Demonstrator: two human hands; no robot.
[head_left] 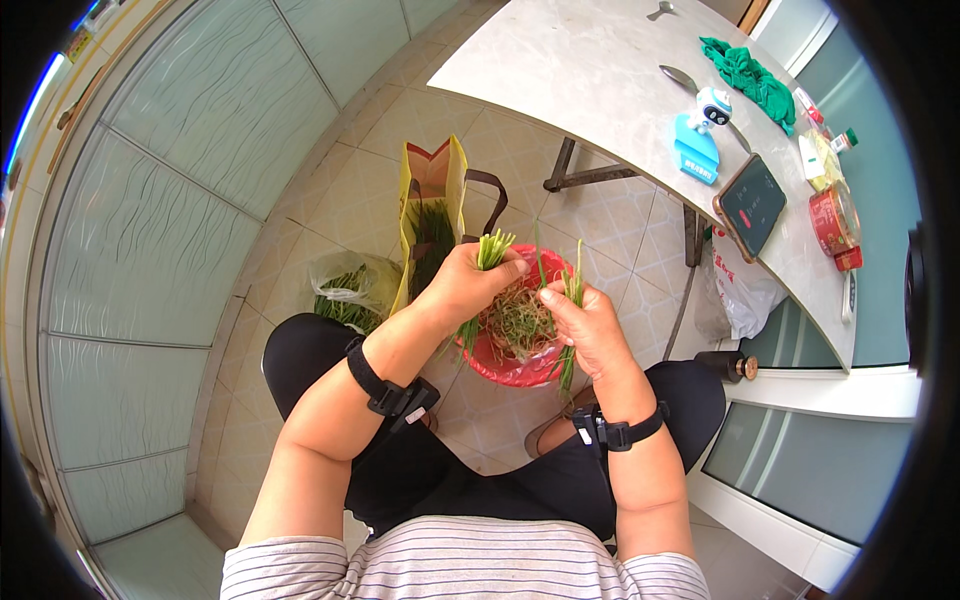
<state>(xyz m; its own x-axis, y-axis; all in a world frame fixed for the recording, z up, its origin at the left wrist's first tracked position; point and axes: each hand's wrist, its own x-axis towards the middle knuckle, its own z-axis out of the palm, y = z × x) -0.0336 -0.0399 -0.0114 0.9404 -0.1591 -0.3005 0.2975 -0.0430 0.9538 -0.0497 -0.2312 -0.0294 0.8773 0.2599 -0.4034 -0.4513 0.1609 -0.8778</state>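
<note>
My left hand [470, 282] is closed around a bunch of chives [494, 249], pale cut ends pointing up and green leaves hanging below the fist. In a pinch between thumb and fingers, my right hand [592, 328] holds a smaller bunch of chives [573, 286], and one loose blade stands near its thumb. Both hands are over a red basin [510, 376], a little apart from each other. Inside it lies a tangled heap of brownish and green trimmings [520, 325].
Left of the basin stand a yellow paper bag [408, 240] with chives inside and a clear plastic bag [375, 275] of more greens. At the right, a table [580, 60] carries a phone [752, 205], a blue-and-white robot figure [697, 150], a green cloth [750, 75] and spoons.
</note>
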